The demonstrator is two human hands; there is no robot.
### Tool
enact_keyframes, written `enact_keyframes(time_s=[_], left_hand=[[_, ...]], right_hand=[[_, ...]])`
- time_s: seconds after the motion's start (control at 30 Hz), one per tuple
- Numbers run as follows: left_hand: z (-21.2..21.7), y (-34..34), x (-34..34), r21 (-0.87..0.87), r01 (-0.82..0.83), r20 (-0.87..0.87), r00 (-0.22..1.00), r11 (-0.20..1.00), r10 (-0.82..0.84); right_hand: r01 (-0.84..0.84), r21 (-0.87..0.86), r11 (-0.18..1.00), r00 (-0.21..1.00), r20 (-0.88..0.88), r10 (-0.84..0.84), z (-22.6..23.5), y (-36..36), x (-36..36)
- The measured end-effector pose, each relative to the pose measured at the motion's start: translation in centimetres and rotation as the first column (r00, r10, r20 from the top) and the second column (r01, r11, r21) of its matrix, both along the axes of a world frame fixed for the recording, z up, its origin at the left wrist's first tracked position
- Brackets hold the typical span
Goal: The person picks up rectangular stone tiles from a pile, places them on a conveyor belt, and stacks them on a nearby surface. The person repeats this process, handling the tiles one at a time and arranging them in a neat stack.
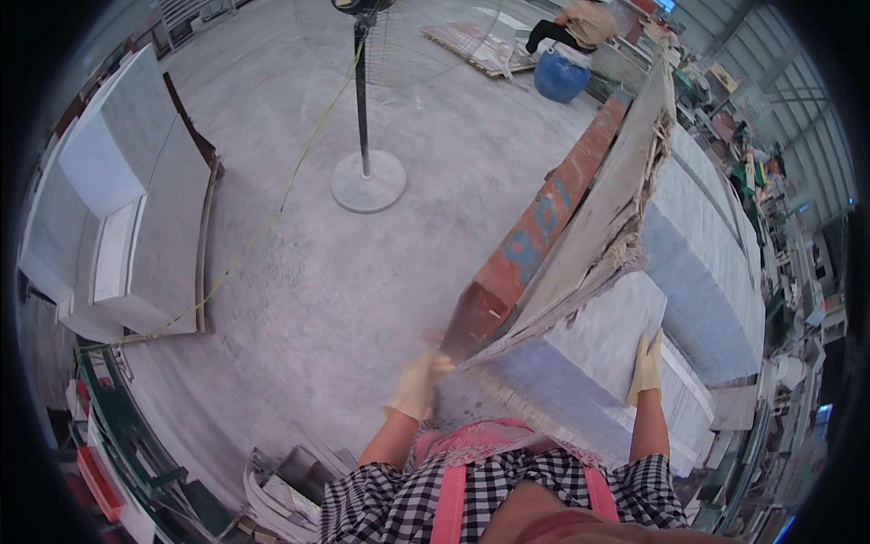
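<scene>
A long, thin stone slab point(598, 208) with a frayed mesh backing stands tilted on its edge, running from near my body to the far right. My left hand point(415, 383), in a pale glove, grips the slab's near end. My right hand point(646, 364), also gloved, rests flat on a grey-white stone slab point(598, 354) lying under the tilted one. A red-brown slab point(535, 245) with blue paint marks leans along the left side of the stack.
A pedestal fan point(366, 172) stands on the concrete floor ahead. White slabs point(127, 199) lean in a rack at left. A person sits on a blue barrel point(561, 74) far off. Stone offcuts point(290, 490) lie by my feet. Cluttered benches line the right.
</scene>
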State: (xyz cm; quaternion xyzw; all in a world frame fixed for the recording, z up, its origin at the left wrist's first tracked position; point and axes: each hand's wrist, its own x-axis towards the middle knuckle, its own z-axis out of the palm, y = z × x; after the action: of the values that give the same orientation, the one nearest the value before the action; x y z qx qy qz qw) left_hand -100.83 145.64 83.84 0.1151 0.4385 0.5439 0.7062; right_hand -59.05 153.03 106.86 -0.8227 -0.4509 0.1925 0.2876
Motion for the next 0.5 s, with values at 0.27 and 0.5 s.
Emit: enact_keyframes(time_s=[0.27, 0.5], left_hand=[[-4.5, 1.3, 2.8, 0.084, 0.176, -0.034, 0.984, 0.981, -0.174], [-7.6, 4.9, 4.9, 0.099, 0.3, -0.238, 0.933, 0.949, -0.27]], right_hand=[[-0.096, 0.216, 0.972, 0.994, 0.074, 0.082, -2.7, 1.2, 3.0], [-0.202, 0.14, 0.969, 0.965, 0.197, 0.173, -1.7, -4.0, 2.8]])
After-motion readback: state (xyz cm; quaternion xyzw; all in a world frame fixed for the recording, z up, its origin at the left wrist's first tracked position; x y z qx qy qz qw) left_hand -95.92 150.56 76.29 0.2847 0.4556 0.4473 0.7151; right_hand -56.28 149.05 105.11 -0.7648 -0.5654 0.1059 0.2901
